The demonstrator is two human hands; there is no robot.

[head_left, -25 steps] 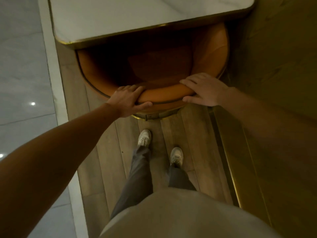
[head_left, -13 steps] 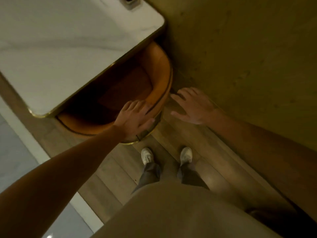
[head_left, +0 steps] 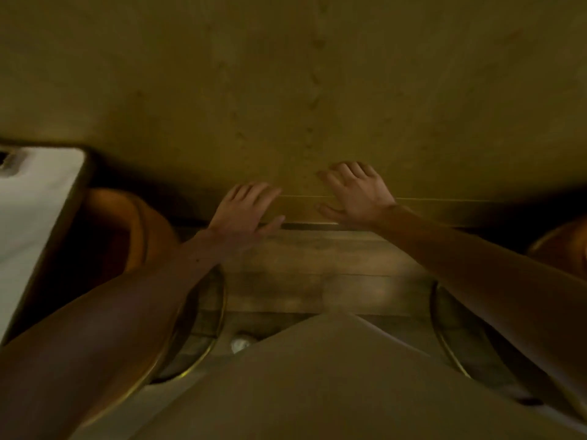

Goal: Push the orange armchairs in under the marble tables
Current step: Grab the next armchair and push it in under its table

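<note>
An orange armchair (head_left: 143,227) sits at the left, its seat tucked under the white marble table (head_left: 35,198) with a brass rim. A second orange armchair (head_left: 559,246) shows only as a curved edge at the far right. My left hand (head_left: 244,211) is off the chair, held flat with fingers apart over the floor by the wall. My right hand (head_left: 357,192) is also spread and holds nothing, in front of the wall's base. Both forearms reach forward and hide parts of the chairs' round brass bases (head_left: 209,319).
A tan wall (head_left: 301,84) fills the upper view, with a brass skirting strip (head_left: 444,211) at its foot. Wooden floor planks (head_left: 317,271) lie between the two chairs. My shirt covers the lower middle; one white shoe (head_left: 241,343) peeks out.
My left hand has let go of the chair back. The view has swung right to face the wall, so the pushed-in chair is now at the left and another chair shows at the right.
</note>
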